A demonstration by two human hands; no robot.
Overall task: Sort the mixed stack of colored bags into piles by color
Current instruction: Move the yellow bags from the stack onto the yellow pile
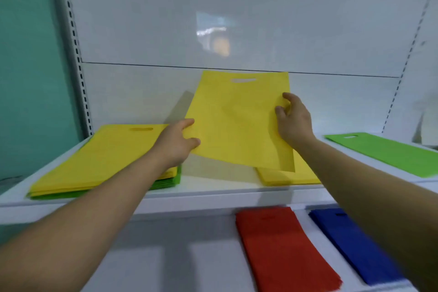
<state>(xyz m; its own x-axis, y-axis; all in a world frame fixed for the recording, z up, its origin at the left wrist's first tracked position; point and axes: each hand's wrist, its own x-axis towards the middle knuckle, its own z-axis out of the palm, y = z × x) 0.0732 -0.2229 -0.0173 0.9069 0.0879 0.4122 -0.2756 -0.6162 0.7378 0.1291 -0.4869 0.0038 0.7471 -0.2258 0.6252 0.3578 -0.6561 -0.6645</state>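
Fingers (189,123) of the left hand (176,143) pinch the yellow bag (234,123) by its left edge and the right hand (294,121) grips its right edge (cut-out handle (243,80) uppermost); it hangs raised just right of the mixed stack (94,161), with a yellow pile (284,179) farther right.

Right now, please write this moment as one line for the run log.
left hand: grips yellow bag | right hand: grips same bag | bag: lifted partly over yellow pile | mixed stack: yellow on top
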